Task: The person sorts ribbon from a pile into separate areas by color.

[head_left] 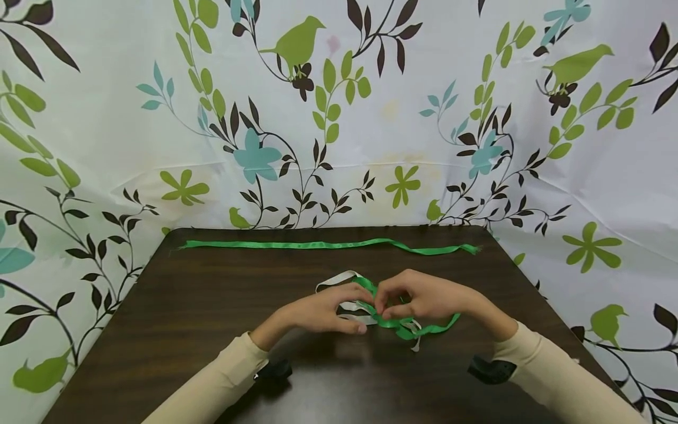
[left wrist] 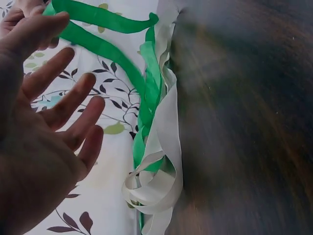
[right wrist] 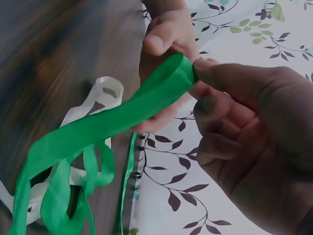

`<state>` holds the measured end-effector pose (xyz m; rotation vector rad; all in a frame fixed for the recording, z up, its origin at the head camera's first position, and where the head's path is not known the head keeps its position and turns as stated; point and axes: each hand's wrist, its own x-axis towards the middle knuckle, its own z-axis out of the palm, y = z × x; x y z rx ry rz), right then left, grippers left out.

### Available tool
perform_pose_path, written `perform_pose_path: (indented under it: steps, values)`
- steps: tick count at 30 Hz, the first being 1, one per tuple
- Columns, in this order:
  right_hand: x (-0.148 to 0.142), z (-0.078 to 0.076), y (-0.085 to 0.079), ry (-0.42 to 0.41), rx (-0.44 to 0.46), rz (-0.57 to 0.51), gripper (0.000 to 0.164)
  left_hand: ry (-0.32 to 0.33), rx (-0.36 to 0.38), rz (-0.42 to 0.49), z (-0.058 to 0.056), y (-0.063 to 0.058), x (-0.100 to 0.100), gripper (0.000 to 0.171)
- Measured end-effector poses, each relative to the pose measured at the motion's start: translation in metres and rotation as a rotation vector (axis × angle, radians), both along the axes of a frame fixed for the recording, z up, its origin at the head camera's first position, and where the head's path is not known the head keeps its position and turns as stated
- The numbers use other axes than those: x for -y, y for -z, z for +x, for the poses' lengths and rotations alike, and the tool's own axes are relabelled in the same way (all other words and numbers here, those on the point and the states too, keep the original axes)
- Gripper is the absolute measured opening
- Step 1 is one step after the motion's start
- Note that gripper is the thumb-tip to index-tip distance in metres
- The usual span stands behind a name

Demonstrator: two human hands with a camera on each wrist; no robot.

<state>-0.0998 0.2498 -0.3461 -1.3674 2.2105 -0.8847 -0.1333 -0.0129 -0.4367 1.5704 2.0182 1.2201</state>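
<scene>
My right hand [head_left: 424, 294] pinches a loop of green ribbon [right wrist: 112, 117] between thumb and fingertips, lifting it above the table. The left hand [head_left: 328, 309] is close by on the left, its fingers spread and relaxed. In the left wrist view its uppermost fingertip overlaps the lifted green loop. Under both hands lies a loose, tangled pile of the green ribbon and a white ribbon [left wrist: 168, 117]. White loops stick out at the pile's left, and a green tail trails to the right. Part of the pile is hidden behind the hands.
A second green ribbon [head_left: 296, 245] lies stretched nearly straight along the far edge of the dark wooden table [head_left: 212, 282]. Behind the table hangs a white cloth [head_left: 360, 194] printed with leaves and birds. Black devices [head_left: 491, 371] sit at both wrists.
</scene>
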Motion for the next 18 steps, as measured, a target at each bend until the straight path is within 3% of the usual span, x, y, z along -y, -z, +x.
perform_pose_path:
  steps: [3,10,18]
  values:
    - [0.002,0.000,0.001,-0.029,0.005,-0.009,0.005,0.012,-0.002,0.027,-0.001,0.001,-0.001,0.047]
    - [0.003,-0.002,-0.001,-0.036,0.039,-0.058,0.006,0.030,0.060,0.039,-0.003,0.001,0.007,0.010]
    - [0.000,-0.004,0.002,0.037,0.080,-0.050,0.011,-0.003,0.113,0.041,-0.003,-0.010,0.022,0.007]
